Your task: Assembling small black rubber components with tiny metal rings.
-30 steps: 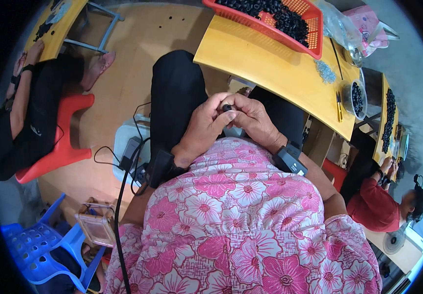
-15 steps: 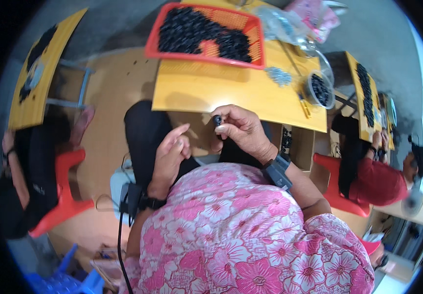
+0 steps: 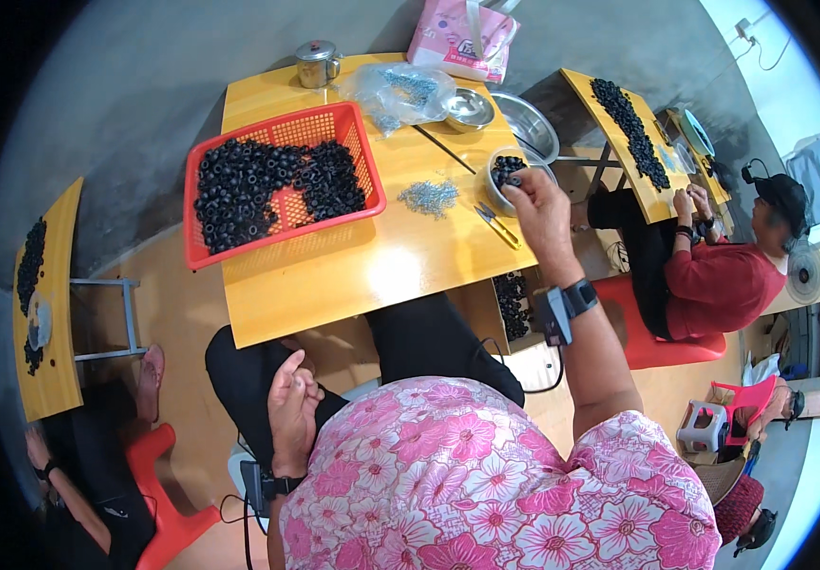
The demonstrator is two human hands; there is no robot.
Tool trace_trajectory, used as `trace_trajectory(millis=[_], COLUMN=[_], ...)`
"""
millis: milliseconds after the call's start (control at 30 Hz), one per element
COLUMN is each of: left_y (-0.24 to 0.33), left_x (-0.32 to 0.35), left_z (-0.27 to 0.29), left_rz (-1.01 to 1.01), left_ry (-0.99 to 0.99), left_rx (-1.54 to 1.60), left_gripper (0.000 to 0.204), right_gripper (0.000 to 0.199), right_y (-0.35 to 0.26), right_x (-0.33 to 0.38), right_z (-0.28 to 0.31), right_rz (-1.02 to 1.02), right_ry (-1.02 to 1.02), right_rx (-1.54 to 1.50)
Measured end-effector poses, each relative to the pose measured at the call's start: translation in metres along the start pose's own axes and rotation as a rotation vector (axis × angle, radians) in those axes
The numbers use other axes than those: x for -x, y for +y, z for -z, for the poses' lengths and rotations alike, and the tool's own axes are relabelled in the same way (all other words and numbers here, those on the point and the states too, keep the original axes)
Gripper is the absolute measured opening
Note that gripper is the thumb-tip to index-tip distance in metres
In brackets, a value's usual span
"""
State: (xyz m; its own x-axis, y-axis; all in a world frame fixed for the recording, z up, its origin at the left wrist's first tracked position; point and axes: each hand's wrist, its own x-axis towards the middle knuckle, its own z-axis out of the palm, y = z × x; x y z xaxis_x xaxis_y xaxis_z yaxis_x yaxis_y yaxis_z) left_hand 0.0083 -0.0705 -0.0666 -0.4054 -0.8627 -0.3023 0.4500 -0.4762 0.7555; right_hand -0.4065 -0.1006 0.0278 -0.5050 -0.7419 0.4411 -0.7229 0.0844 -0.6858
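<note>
My right hand (image 3: 543,214) reaches out over the yellow table (image 3: 372,275) to a small bowl (image 3: 499,180) of black rings, its fingertips pinched on a small black part at the bowl's rim. A dark band with a device sits on that wrist. My left hand (image 3: 291,408) rests on my lap below the table edge, fingers loosely curled, holding nothing. A red mesh basket (image 3: 282,242) of several black rings stands on the table's left half. A small heap of metal pieces (image 3: 429,197) and yellow-handled snips (image 3: 497,225) lie next to the bowl.
Steel bowls (image 3: 524,123), a lidded steel cup (image 3: 317,63), a clear plastic bag (image 3: 396,90) and a pink bag (image 3: 462,33) line the far edge. A person in red (image 3: 714,275) works at a side table (image 3: 629,119) on the right. Another table (image 3: 44,304) stands left.
My hands were together near my chest around a small black part. The right hand has since stretched forward to the bowl, and the left has dropped to my lap. My view tipped up toward the table.
</note>
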Motion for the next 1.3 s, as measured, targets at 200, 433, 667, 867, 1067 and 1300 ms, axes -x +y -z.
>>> trace_trajectory(millis=[200, 433, 667, 867, 1067, 1300], left_y=[0.004, -0.001, 0.004, 0.008, 0.008, 0.010], left_x=[0.002, -0.012, -0.009, -0.012, -0.015, -0.016], left_z=[0.000, -0.005, 0.005, 0.009, 0.011, 0.012], left_rz=[0.026, 0.069, 0.044, 0.046, 0.043, 0.033], left_ry=[0.054, -0.004, -0.046, -0.075, -0.104, -0.120], left_rx=[-0.002, 0.042, 0.126, 0.193, 0.254, 0.267], left_gripper=[0.039, 0.039, 0.041, 0.042, 0.042, 0.042], right_gripper=[0.027, 0.012, 0.009, 0.015, 0.019, 0.022], right_y=[0.026, -0.025, -0.114, -0.137, -0.152, -0.155], right_x=[-0.024, -0.006, -0.007, -0.026, -0.036, -0.037], right_z=[0.010, -0.024, -0.093, -0.166, -0.223, -0.250], right_rz=[-0.066, 0.050, 0.296, 0.402, 0.462, 0.535], right_ry=[0.031, -0.062, -0.393, -0.650, -0.866, -0.964], right_rx=[0.425, -0.103, -0.199, -0.126, -0.029, 0.285])
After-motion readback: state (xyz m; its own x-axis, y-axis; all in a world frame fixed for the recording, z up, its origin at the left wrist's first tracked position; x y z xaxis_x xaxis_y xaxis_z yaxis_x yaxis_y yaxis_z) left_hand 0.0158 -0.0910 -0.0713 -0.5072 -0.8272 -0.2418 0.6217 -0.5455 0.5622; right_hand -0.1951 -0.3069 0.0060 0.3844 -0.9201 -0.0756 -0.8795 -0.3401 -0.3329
